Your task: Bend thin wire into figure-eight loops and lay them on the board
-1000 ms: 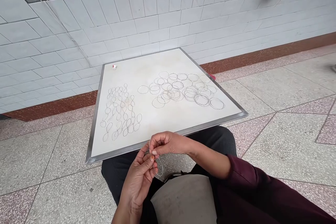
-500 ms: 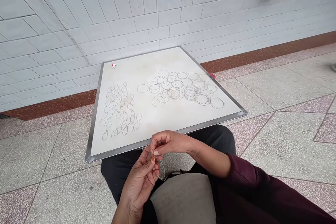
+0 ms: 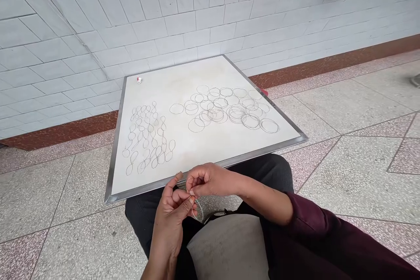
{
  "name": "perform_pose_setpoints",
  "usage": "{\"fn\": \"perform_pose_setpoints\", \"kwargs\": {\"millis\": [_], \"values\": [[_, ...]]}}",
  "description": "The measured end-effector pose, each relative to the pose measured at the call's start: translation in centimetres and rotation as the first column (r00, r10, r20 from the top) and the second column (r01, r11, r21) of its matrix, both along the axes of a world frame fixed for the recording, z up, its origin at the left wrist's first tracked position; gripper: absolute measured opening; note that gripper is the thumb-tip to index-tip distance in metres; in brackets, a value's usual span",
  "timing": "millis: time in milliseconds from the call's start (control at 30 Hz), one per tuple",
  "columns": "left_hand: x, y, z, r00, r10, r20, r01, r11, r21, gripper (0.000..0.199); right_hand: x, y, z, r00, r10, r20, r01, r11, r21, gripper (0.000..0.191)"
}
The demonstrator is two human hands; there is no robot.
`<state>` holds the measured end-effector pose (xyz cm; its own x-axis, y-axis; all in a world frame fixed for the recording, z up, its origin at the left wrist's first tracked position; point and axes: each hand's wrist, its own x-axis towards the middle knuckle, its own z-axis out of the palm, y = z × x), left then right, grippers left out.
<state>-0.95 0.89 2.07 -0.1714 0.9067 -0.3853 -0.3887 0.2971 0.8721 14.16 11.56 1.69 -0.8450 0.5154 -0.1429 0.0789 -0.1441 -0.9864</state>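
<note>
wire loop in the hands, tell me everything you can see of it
The thin wire loop looks like bare silvery metal. It is pinched near its middle where the right hand and left hand meet, with a small curve showing above them and a longer narrow oval hanging below. No wire ends can be seen.

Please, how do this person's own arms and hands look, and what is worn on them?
The left hand and right hand are bare, without gloves. The right forearm is bare up to a dark maroon fabric sleeve; the left sleeve is out of view.
</note>
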Motion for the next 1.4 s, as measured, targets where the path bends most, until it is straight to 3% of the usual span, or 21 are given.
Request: {"fn": "perform_pose_setpoints", "kwargs": {"millis": [100, 367, 633, 867, 1200, 1300, 1400], "values": [[0.2, 0.1, 0.1, 0.997, 0.03, -0.071, -0.027, 0.999, 0.047, 0.078, 0.0, 0.0, 0.1, 0.999, -0.008, 0.032, 0.009, 1.0, -0.017, 0.008], [0.0, 0.0, 0.3, 1.0, 0.023, -0.018, -0.023, 1.0, -0.004, 0.078, 0.9, 1.0, 0.7, 0.982, 0.165, -0.093, -0.172, 0.982, -0.078, 0.032], [0.6, -0.3, 0.0, 0.994, 0.02, -0.106, -0.012, 0.997, 0.073, 0.069, 0.3, 0.3, 1.0, 0.999, 0.031, 0.015, -0.03, 0.999, -0.036, 0.036], [0.6, -0.2, -0.5, 0.995, 0.054, -0.088, -0.047, 0.996, 0.078, 0.067, 0.1, -0.2, 1.6, 0.998, -0.046, 0.051, 0.046, 0.999, 0.0, 0.03], [0.7, 0.3, -0.8, 0.99, 0.108, -0.087, -0.102, 0.993, 0.067, 0.065, -0.8, -1.2, 1.2, 0.975, -0.186, 0.124, 0.158, 0.966, 0.202, 0.024], [0.7, 0.3, -0.9, 0.987, 0.106, -0.122, -0.095, 0.991, 0.089, 0.06, -1.2, -1.3, 0.6, 0.962, -0.24, 0.129, 0.214, 0.959, 0.184, 0.023], [0.7, 0.3, -0.9, 0.984, 0.114, -0.137, -0.098, 0.988, 0.117, 0.06, -1.5, -1.1, 0.2, 0.957, -0.268, 0.113, 0.261, 0.962, 0.075, 0.026]]}}
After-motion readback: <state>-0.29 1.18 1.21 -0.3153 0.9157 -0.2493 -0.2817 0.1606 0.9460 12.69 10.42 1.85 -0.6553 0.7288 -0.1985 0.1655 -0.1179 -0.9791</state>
